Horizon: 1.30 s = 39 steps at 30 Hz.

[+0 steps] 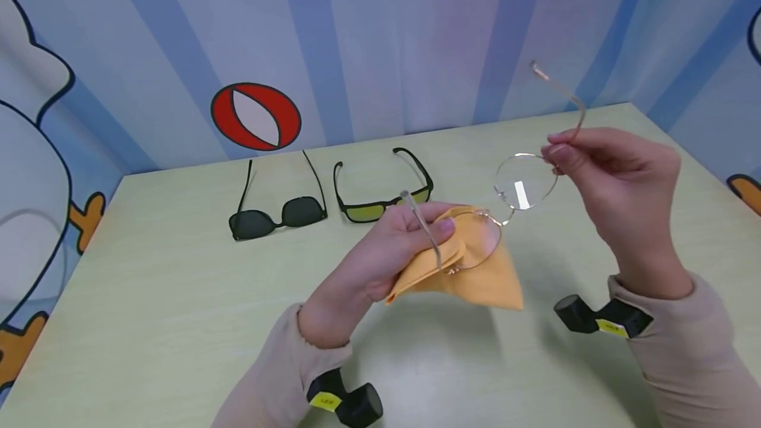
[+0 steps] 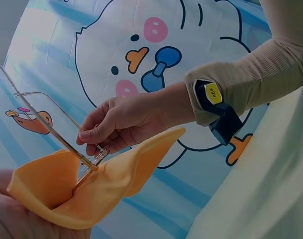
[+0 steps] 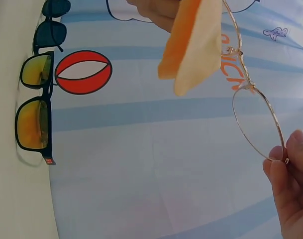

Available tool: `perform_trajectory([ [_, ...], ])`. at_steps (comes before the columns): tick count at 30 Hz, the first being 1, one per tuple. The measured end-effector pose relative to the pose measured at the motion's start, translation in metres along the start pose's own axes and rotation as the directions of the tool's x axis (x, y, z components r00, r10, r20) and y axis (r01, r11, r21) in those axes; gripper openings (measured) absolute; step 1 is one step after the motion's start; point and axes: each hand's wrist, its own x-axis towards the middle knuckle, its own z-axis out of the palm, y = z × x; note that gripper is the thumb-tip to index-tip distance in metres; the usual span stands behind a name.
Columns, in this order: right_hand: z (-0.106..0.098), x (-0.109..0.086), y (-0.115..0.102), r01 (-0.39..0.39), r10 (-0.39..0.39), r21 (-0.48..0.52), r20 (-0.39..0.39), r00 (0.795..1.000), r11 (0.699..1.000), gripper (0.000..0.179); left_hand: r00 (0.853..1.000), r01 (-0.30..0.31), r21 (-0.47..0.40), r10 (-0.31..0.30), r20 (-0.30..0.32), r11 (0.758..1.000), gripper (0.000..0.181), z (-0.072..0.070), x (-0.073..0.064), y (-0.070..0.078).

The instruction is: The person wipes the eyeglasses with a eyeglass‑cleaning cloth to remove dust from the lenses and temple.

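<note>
Thin gold-rimmed eyeglasses [image 1: 526, 154] with clear round lenses are held up above the table between both hands. My right hand [image 1: 624, 183] pinches them at the hinge end of one lens, with that temple arm pointing up. An orange cleaning cloth [image 1: 493, 283] lies folded in my left hand [image 1: 392, 243], whose thumb presses it near the other lens. That lens sits against the cloth, and its temple arm stands up beside the left thumb. In the left wrist view the cloth [image 2: 111, 184] wraps around the lower lens, hiding part of it.
Black sunglasses [image 1: 276, 216] with dark lenses rest on the pale table [image 1: 178, 296] at the back left. Beside them, black-framed glasses with yellow-green lenses [image 1: 365, 212] are partly behind my left hand. A blue striped backdrop [image 1: 392, 38] with cartoon prints stands behind the table.
</note>
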Motion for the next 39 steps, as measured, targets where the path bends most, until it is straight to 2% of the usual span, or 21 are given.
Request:
perform_trajectory([
  [4, 0.002, 0.0, 0.002, -0.016, 0.019, 0.062, -0.046, 0.999, 0.998, 0.012, 1.0, 0.022, -0.012, -0.022, -0.017, 1.0, 0.034, 0.003, 0.001, 0.0],
  [8, 0.001, -0.001, 0.005, -0.018, 0.025, 0.088, -0.075, 0.997, 0.996, 0.013, 0.995, 0.071, -0.046, -0.074, -0.062, 0.996, 0.035, 0.007, 0.002, 0.0],
  [11, -0.001, -0.001, 0.006, -0.015, 0.023, 0.096, -0.076, 0.997, 0.995, 0.014, 0.989, 0.094, -0.061, -0.1, -0.105, 0.994, 0.035, 0.009, 0.002, 0.001],
  [14, -0.002, -0.002, 0.006, -0.028, 0.031, 0.072, -0.05, 0.998, 0.997, 0.015, 0.984, 0.081, -0.061, -0.089, -0.152, 0.995, 0.034, 0.009, 0.001, 0.001],
  [16, -0.001, -0.003, 0.006, -0.041, 0.042, 0.04, -0.029, 0.999, 0.998, 0.017, 0.981, 0.035, -0.041, -0.042, -0.19, 0.999, 0.034, 0.009, 0.001, 0.001],
  [18, 0.002, -0.005, 0.007, -0.055, 0.055, 0.031, -0.005, 0.998, 0.998, 0.017, 0.973, -0.044, 0.01, 0.045, -0.225, 0.999, 0.032, 0.009, 0.0, 0.0],
  [20, 0.006, -0.008, 0.007, -0.063, 0.063, 0.012, 0.031, 0.998, 0.998, 0.015, 0.951, -0.157, 0.11, 0.18, -0.253, 0.981, 0.031, 0.01, -0.001, -0.001],
  [21, 0.008, -0.009, 0.007, -0.061, 0.061, -0.003, 0.054, 0.997, 0.998, 0.014, 0.928, -0.224, 0.186, 0.268, -0.26, 0.957, 0.029, 0.011, -0.001, -0.002],
  [22, 0.011, -0.011, 0.007, -0.06, 0.06, -0.01, 0.082, 0.995, 0.998, 0.012, 0.895, -0.294, 0.284, 0.367, -0.254, 0.913, 0.028, 0.012, -0.001, -0.004],
  [23, 0.013, -0.012, 0.007, -0.056, 0.058, -0.02, 0.109, 0.992, 0.998, 0.01, 0.849, -0.374, 0.403, 0.483, -0.214, 0.835, 0.027, 0.012, 0.0, -0.005],
  [24, 0.016, -0.014, 0.007, -0.055, 0.058, -0.025, 0.138, 0.989, 0.998, 0.01, 0.791, -0.446, 0.534, 0.595, -0.14, 0.718, 0.026, 0.013, 0.001, -0.006],
  [25, 0.018, -0.015, 0.007, -0.051, 0.056, -0.035, 0.166, 0.985, 0.998, 0.009, 0.725, -0.5, 0.661, 0.688, -0.034, 0.559, 0.026, 0.014, 0.002, -0.008],
  [26, 0.021, -0.017, 0.007, -0.046, 0.055, -0.057, 0.184, 0.981, 0.997, 0.009, 0.651, -0.536, 0.758, 0.754, 0.09, 0.373, 0.025, 0.015, 0.003, -0.009],
  [27, 0.022, -0.018, 0.006, -0.043, 0.057, -0.075, 0.193, 0.98, 0.996, 0.009, 0.576, -0.553, 0.813, 0.789, 0.216, 0.181, 0.025, 0.015, 0.004, -0.011],
  [28, 0.023, -0.018, 0.006, -0.047, 0.062, -0.081, 0.193, 0.979, 0.996, 0.009, 0.513, -0.558, 0.83, 0.792, 0.331, 0.015, 0.026, 0.015, 0.006, -0.012],
  [29, 0.024, -0.019, 0.005, -0.053, 0.069, -0.086, 0.189, 0.98, 0.995, 0.009, 0.469, -0.564, 0.818, 0.771, 0.43, -0.112, 0.027, 0.015, 0.007, -0.013],
  [30, 0.025, -0.019, 0.005, -0.062, 0.077, -0.087, 0.181, 0.98, 0.994, 0.009, 0.452, -0.565, 0.802, 0.739, 0.5, -0.197, 0.028, 0.015, 0.008, -0.014],
  [31, 0.025, -0.02, 0.005, -0.065, 0.082, -0.098, 0.173, 0.981, 0.993, 0.009, 0.457, -0.57, 0.786, 0.704, 0.544, -0.237, 0.029, 0.014, 0.008, -0.014],
  [32, 0.026, -0.02, 0.004, -0.068, 0.084, -0.103, 0.167, 0.982, 0.992, 0.008, 0.467, -0.58, 0.774, 0.674, 0.572, -0.254, 0.03, 0.013, 0.008, -0.015],
  [34, 0.025, -0.02, 0.003, -0.077, 0.089, -0.076, 0.159, 0.983, 0.994, 0.009, 0.501, -0.608, 0.756, 0.621, 0.603, -0.243, 0.032, 0.011, 0.008, -0.014],
  [39, 0.024, -0.02, 0.001, -0.093, 0.099, -0.05, 0.144, 0.985, 0.994, 0.014, 0.55, -0.678, 0.713, 0.52, 0.654, -0.179, 0.05, 0.008, 0.009, -0.012],
])
